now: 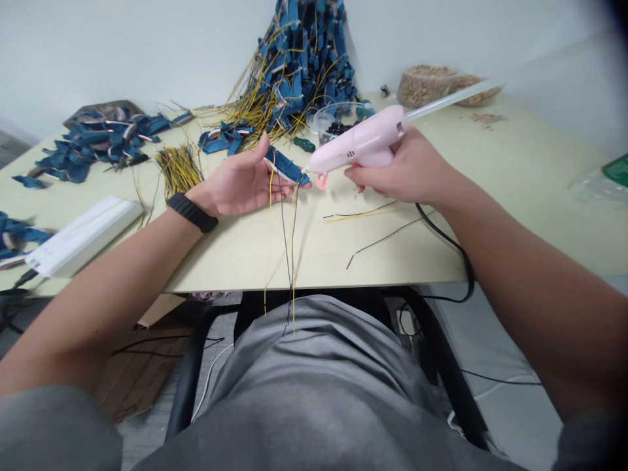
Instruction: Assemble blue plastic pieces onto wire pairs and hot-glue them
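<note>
My left hand (243, 180), palm up with the thumb raised, holds a flat blue piece with a white edge (285, 165) across its fingers. Thin yellow and black wires (293, 248) hang from that piece over the table's front edge. My right hand (409, 170) grips a pale pink hot glue gun (358, 140), a clear glue stick (449, 99) poking out of its back. The gun's nozzle is at the right end of the blue piece; whether it touches cannot be made out. Loose wires (375, 242) lie below the gun.
A tall heap of wired blue pieces (307, 59) stands against the wall, with more blue pieces (93, 140) at left. Nearby are a yellow wire bundle (177, 171), a white box (91, 232), a tub of black parts (324, 121) and containers of tan bits (426, 85). The gun's black cord (458, 252) crosses the front edge.
</note>
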### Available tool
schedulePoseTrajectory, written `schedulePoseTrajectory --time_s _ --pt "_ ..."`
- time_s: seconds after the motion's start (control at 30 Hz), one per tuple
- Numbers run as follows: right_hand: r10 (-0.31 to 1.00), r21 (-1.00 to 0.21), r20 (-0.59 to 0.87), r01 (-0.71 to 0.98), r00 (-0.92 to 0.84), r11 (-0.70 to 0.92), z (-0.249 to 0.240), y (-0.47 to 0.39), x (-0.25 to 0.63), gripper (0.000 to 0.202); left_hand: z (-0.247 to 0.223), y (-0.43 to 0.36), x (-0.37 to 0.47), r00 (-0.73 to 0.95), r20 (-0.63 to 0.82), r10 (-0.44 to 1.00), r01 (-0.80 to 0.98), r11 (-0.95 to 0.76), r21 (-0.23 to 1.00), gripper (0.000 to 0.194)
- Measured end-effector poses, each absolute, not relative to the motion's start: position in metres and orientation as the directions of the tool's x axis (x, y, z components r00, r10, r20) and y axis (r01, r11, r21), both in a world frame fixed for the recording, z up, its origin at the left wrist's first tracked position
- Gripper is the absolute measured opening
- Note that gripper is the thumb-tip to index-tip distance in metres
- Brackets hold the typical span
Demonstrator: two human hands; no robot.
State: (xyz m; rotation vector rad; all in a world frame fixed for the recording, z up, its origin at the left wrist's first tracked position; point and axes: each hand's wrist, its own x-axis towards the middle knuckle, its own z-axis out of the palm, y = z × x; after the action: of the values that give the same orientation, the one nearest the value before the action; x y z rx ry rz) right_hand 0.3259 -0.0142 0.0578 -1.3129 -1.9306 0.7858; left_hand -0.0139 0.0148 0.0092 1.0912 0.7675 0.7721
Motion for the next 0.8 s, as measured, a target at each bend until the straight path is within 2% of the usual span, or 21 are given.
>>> schedulePoseTrajectory --time_s 0.4,0.57,0.7,0.8 --pt "0.933 -0.807 0.193 0.492 -0.305 0.328 0.061 -0.019 0.329 0.023 0.011 0.012 -0.012 0.530 -0.146 0.835 -0.184 0.282 0.942 0.080" --pt "0.932 -0.821 0.188 0.472 -0.309 0.322 0.055 -0.013 0.334 0.032 0.014 0.008 -0.009 0.491 -0.160 0.856 -0.162 0.270 0.949 0.078" --pt "0.937 -0.811 0.165 0.498 -0.307 0.306 0.054 -0.011 0.335 0.032 0.011 0.009 -0.010 0.462 -0.175 0.870 -0.128 0.260 0.957 0.082" --pt "0.935 -0.819 0.166 0.483 -0.315 0.308 0.059 -0.016 0.332 0.034 0.008 0.011 -0.012 0.474 -0.160 0.866 -0.132 0.250 0.959 0.078"
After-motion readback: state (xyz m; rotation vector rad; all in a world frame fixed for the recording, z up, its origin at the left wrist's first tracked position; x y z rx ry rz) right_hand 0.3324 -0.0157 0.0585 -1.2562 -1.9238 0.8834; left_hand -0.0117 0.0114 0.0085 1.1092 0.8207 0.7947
